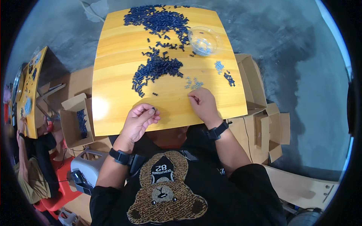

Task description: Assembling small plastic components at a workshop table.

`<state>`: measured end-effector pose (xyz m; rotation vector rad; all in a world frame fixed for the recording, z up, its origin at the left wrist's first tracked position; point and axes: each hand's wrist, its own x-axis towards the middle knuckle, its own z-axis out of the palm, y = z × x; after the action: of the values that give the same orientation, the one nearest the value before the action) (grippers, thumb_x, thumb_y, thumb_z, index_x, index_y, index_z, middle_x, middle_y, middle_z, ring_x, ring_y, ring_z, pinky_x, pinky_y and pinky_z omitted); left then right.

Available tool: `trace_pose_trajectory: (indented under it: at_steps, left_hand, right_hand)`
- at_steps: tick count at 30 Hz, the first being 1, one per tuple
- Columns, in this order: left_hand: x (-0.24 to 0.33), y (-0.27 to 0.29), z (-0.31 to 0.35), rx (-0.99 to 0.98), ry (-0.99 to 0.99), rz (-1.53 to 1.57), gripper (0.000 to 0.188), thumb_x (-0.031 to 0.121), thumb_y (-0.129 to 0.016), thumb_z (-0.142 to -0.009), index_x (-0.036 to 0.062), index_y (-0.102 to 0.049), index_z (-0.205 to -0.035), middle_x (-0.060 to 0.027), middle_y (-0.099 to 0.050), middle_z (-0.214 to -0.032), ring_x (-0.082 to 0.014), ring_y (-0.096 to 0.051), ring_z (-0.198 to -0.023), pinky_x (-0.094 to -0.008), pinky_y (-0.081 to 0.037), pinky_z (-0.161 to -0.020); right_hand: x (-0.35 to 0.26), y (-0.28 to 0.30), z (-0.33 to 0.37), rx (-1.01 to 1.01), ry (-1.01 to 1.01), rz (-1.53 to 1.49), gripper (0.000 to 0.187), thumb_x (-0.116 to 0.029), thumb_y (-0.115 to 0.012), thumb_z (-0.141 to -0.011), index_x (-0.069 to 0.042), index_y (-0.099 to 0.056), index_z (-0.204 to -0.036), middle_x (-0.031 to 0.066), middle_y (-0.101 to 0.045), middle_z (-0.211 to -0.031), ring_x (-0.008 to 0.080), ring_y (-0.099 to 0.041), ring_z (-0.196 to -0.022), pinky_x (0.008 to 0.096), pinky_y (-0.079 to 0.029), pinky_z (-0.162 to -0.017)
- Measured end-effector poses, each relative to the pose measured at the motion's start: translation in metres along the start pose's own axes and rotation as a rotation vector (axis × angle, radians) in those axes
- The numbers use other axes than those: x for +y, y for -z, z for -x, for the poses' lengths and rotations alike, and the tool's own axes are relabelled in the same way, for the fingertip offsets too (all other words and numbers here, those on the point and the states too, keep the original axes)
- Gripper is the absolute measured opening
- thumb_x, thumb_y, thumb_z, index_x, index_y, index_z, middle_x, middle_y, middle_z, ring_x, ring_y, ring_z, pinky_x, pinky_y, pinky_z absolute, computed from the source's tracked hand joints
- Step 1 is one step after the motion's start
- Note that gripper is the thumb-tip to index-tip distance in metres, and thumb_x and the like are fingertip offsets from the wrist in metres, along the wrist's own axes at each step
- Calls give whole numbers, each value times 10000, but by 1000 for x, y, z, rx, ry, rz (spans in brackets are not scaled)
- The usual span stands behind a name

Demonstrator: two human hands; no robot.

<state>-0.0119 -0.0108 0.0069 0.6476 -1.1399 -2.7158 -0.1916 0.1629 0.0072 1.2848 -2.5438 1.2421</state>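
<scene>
Above the table's near edge, my left hand (140,119) pinches a small dark piece (154,109) between thumb and finger; most of it is hidden. My right hand (203,105) is closed, with its thumb and fingertips pressed together just below a loose patch of small clear or silvery pieces (194,83). What those fingers hold, if anything, cannot be seen. A single dark blue cylinder-like piece (155,94) lies on the table between the hands and a heap of similar dark pieces (158,68).
A larger dark heap (160,20) covers the table's far end. At the right stand a clear round bowl (193,42), a pile of pale pieces (219,67) and a few dark pieces (229,79). Open cardboard boxes (68,128) flank the yellow table (113,83). Another person (32,180) sits far left.
</scene>
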Motion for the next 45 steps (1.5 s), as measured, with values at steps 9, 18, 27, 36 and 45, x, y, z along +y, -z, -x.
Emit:
trace_pose_trajectory:
  at_steps: [9, 18, 27, 36, 45]
  left_hand:
    - [-1, 1, -1, 29, -29, 0, 96, 104, -571, -870, 33, -551, -931, -105, -620, -873, -157, -610, -734, -261, -513, -673]
    - [-3, 5, -3, 1, -35, 25, 91, 89, -571, -869, 28, -562, -935, -109, -624, -886, -171, -617, -755, -268, -506, -678]
    - [-2, 8, -1, 13, -59, 59, 82, 97, -572, -869, 34, -563, -922, -104, -622, -878, -166, -614, -756, -269, -505, -688]
    - [-4, 6, -1, 10, -83, 65, 85, 103, -567, -874, 32, -563, -922, -103, -620, -888, -165, -613, -765, -270, -503, -695]
    - [-1, 4, 1, 19, -74, 79, 83, 106, -555, -878, 37, -548, -923, -98, -612, -884, -159, -607, -754, -259, -508, -687]
  right_hand:
    - [4, -1, -3, -29, -44, 9, 11, -62, -604, -704, -64, -610, -713, 83, -576, -683, 277, -547, -696, 369, -442, -633]
    - [12, 8, -3, -57, -66, -109, 54, -55, -664, -701, -44, -664, -754, 57, -502, -586, 161, -500, -526, 267, -399, -500]
    - [15, 50, -37, -44, -144, 22, 113, -114, -622, -744, -22, -650, -804, 143, -611, -715, 296, -582, -647, 349, -469, -599]
    - [44, 47, -76, -151, -40, 372, 132, -101, -576, -732, -2, -636, -793, 177, -618, -772, 344, -592, -742, 404, -489, -682]
    - [45, 36, -88, -228, -137, 336, 115, -104, -580, -723, -24, -653, -761, 182, -623, -804, 336, -604, -733, 399, -497, -666]
